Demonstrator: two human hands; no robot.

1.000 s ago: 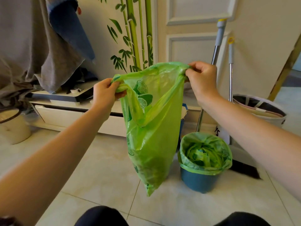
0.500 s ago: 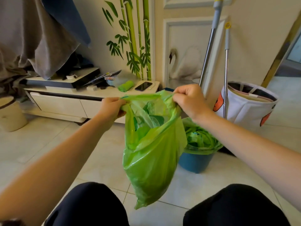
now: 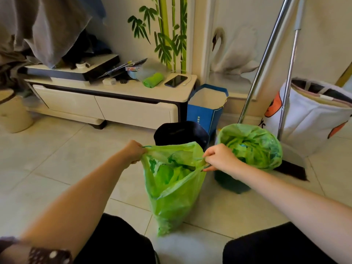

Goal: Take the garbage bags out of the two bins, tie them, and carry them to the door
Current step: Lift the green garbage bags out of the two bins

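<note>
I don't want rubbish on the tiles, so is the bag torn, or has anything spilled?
Nothing stands out. The green bag hangs whole between the left hand and right hand, mouth still open, with no visible tear. The floor around it shows no spill. The second bin stands upright, still lined.

A bright green garbage bag point(image 3: 172, 189) with darker green prints, a black bin point(image 3: 181, 132), pale beige floor tiles point(image 3: 57, 159).

We see a pale glossy tiled floor point(image 3: 57, 149) under soft daylight. A low cream cabinet with dark trim point(image 3: 106, 103) stands against a white wall painted with green bamboo point(image 3: 167, 35). Beside it, a cream panelled door bearing a white swan picture point(image 3: 234, 52).
</note>
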